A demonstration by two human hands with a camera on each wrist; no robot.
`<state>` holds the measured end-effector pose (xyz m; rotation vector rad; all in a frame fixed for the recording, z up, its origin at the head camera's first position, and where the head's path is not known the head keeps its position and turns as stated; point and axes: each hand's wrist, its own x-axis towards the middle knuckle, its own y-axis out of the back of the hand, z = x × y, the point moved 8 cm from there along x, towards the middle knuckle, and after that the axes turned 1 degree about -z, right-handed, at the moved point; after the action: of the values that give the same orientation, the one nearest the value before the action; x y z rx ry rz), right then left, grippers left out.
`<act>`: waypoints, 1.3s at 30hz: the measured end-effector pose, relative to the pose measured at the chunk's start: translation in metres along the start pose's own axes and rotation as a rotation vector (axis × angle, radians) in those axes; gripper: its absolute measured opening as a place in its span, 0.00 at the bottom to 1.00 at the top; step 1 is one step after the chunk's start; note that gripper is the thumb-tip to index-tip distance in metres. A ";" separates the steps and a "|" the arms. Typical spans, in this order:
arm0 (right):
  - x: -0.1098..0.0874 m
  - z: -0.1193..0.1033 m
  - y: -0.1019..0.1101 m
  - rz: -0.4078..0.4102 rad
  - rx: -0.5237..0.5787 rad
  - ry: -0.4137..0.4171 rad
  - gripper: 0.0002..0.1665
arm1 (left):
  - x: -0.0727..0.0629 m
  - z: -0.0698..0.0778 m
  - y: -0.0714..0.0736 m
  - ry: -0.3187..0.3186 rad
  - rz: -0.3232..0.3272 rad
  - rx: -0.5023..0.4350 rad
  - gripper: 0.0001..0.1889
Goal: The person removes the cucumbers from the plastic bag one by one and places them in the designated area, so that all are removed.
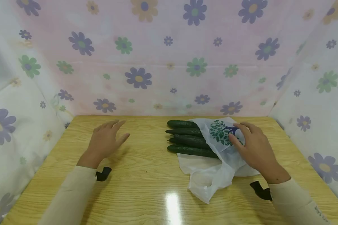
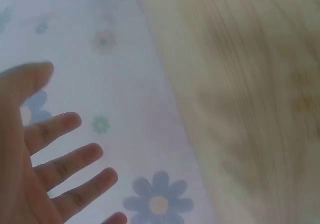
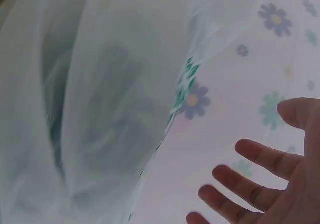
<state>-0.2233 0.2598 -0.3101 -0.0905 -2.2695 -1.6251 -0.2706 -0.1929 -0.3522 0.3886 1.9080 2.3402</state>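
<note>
L hand [image 1: 102,142] & R hand [image 1: 254,147] are hovering, grips released, R nr plastic bag [image 1: 222,153]; 4 cucumbers [image 1: 187,140] are protruding, so tugging it is probably risking a roll-out.

Cucumbers [image 1: 189,141]: four visible. Plastic bag [image 1: 228,159]: one, bearing one tree print [image 1: 221,132]. Left grip [image 1: 102,140] and right grip [image 1: 254,148]: two bare hands in all. Sleeves [image 1: 67,195]: two. Black wrist pieces [image 1: 103,175]: two, one per sleeve. Table [image 1: 146,187]: one. Flowers [image 1: 138,78] on surrounding cloth [image 1: 157,56]: several dozen.
</note>
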 end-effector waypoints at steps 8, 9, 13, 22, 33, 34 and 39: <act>-0.022 -0.037 0.006 0.219 0.155 0.120 0.05 | -0.002 0.054 0.009 -0.138 0.197 -0.016 0.23; -0.023 -0.040 0.007 0.234 0.151 0.134 0.04 | -0.002 0.061 0.010 -0.160 0.220 -0.023 0.22; -0.023 -0.050 0.005 0.223 0.128 0.166 0.04 | -0.001 0.088 0.008 -0.221 0.263 -0.057 0.19; -0.021 -0.052 -0.016 0.034 0.036 0.095 0.15 | 0.010 0.143 -0.012 -0.284 0.203 -0.103 0.18; -0.023 -0.048 -0.032 0.005 -0.052 0.105 0.23 | 0.027 0.184 -0.032 -0.304 0.112 -0.132 0.20; -0.022 -0.048 -0.033 0.001 -0.058 0.109 0.23 | 0.028 0.187 -0.033 -0.312 0.115 -0.127 0.20; -0.022 -0.046 -0.039 -0.034 -0.070 0.100 0.23 | 0.030 0.199 -0.041 -0.329 0.088 -0.112 0.22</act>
<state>-0.2013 0.2069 -0.3393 0.0124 -2.1510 -1.6878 -0.2518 0.0118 -0.3510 0.8043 1.6320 2.2493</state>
